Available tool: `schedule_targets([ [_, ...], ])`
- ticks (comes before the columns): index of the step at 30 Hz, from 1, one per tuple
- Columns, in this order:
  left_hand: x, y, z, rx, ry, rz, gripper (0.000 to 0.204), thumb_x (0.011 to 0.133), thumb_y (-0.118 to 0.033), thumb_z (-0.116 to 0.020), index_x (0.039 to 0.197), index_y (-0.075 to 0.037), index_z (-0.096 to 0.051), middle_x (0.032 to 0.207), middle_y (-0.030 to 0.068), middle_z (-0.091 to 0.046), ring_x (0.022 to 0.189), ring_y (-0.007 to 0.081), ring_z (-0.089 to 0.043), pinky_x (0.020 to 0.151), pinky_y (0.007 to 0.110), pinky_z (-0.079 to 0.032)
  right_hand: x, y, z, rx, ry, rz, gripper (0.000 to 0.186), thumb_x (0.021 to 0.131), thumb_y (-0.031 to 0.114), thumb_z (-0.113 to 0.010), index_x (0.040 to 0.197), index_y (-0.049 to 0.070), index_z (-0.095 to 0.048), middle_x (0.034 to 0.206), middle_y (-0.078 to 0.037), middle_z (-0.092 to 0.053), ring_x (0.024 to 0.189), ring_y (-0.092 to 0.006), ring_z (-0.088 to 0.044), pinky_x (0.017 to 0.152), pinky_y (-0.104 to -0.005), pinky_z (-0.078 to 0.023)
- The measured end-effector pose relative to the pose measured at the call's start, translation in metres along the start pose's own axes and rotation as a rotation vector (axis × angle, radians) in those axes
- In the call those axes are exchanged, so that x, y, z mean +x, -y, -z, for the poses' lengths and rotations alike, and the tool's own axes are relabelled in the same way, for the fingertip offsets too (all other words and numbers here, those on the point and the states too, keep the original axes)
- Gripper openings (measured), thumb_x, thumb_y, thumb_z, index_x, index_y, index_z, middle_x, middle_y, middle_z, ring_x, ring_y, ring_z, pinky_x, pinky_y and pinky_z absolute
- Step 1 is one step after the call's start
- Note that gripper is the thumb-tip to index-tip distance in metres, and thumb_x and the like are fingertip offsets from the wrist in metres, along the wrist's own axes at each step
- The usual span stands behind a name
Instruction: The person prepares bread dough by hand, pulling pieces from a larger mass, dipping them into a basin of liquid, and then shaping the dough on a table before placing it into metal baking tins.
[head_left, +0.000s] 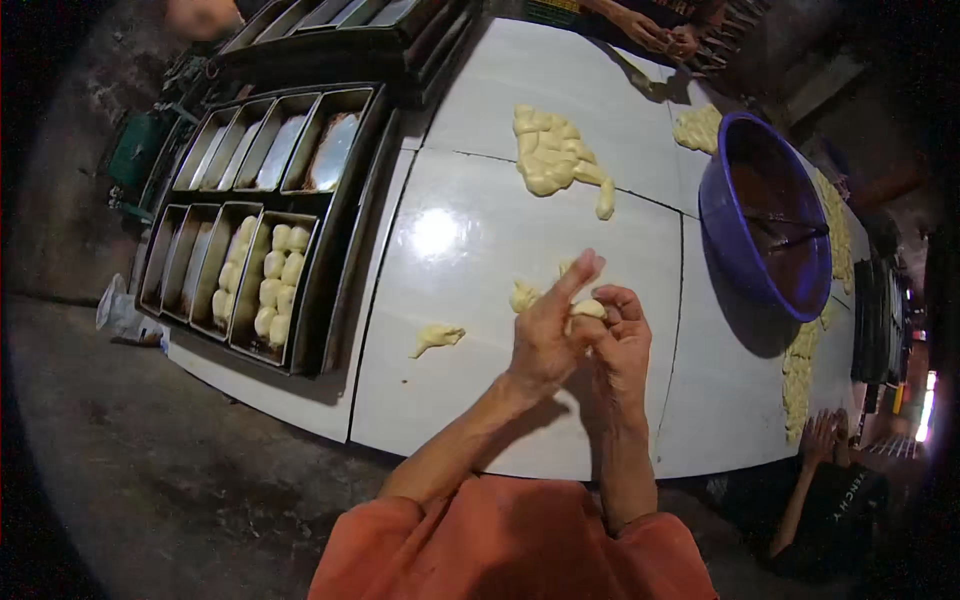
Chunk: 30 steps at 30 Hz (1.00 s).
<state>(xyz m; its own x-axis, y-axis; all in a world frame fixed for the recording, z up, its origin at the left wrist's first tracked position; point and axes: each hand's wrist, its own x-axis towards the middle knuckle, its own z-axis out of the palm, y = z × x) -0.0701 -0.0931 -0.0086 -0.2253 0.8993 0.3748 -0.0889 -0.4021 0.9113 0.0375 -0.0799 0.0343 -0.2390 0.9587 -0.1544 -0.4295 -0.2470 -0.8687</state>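
Over the white tiled table, my hands meet around a small piece of pale yellow dough (588, 308). My left hand (543, 340) has its thumb raised and its other fingers curled against the dough. My right hand (622, 345) pinches the same piece from the other side with bent fingers. Just beyond my left hand lies a small lump of dough (523, 295), and another bit (567, 268) shows partly behind the thumb. A twisted dough scrap (437, 338) rests alone to the left. Farther off sits a large flattened mass of dough pieces (548, 150).
At left, dark metal loaf pans (318, 235) stand joined in a rack; two hold dough balls (280, 275). A purple basin (712, 215) of brown filling stands right, with dough strips (800, 380) beyond. Other people's hands show at the far edge (655, 35) and lower right (822, 435).
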Motion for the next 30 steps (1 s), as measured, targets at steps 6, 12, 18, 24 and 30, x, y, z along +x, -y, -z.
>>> schedule_targets([
  [6,0.008,0.025,-0.050,0.085,0.014,-0.079,0.092,0.087,-0.051,-0.073,0.152,0.003,-0.035,0.126,0.0229,-0.066,0.112,0.0272,-0.068,0.093,0.038,-0.055,0.017,0.028,0.020,0.371,-0.064,-0.103,0.022,0.094,0.010,-0.069,0.112,0.005,-0.059,0.100,-0.004,-0.064,0.093,-0.0132,-0.065,0.084,-0.0280,-0.056],
  [12,0.007,0.020,-0.038,0.041,0.390,0.335,0.086,0.085,-0.022,-0.082,0.154,-0.004,-0.034,0.129,0.0211,-0.064,0.104,0.0250,-0.070,0.088,0.036,-0.060,0.073,0.093,0.120,-0.028,-0.155,0.276,0.020,0.098,0.014,-0.065,0.114,0.004,-0.058,0.105,-0.003,-0.064,0.099,-0.0146,-0.062,0.088,-0.0326,-0.053],
  [18,0.010,-0.002,0.011,0.342,0.271,0.377,0.038,0.093,-0.018,-0.073,0.126,-0.002,-0.066,0.113,0.0174,-0.073,0.093,0.0199,-0.075,0.076,0.030,-0.059,0.157,0.190,0.245,-0.715,-0.283,0.197,0.021,0.096,0.020,-0.065,0.109,0.004,-0.059,0.098,-0.006,-0.063,0.087,-0.0154,-0.062,0.079,-0.0287,-0.051],
  [24,0.012,-0.016,0.024,0.334,0.243,0.537,0.037,0.094,-0.024,-0.071,0.124,-0.003,-0.067,0.107,0.0173,-0.075,0.094,0.0254,-0.075,0.077,0.034,-0.059,0.189,0.174,0.301,-1.227,-0.079,-0.294,0.021,0.094,0.022,-0.066,0.106,0.006,-0.062,0.096,-0.003,-0.064,0.089,-0.0161,-0.060,0.083,-0.0331,-0.050],
  [30,-0.004,-0.002,0.017,0.377,0.364,0.466,0.037,0.094,-0.026,-0.072,0.124,-0.005,-0.067,0.106,0.0170,-0.075,0.092,0.0249,-0.075,0.078,0.033,-0.059,0.169,0.199,0.279,-0.875,-0.120,-0.104,0.018,0.095,0.025,-0.068,0.099,0.008,-0.064,0.092,0.002,-0.062,0.082,-0.0097,-0.059,0.079,-0.0284,-0.049],
])
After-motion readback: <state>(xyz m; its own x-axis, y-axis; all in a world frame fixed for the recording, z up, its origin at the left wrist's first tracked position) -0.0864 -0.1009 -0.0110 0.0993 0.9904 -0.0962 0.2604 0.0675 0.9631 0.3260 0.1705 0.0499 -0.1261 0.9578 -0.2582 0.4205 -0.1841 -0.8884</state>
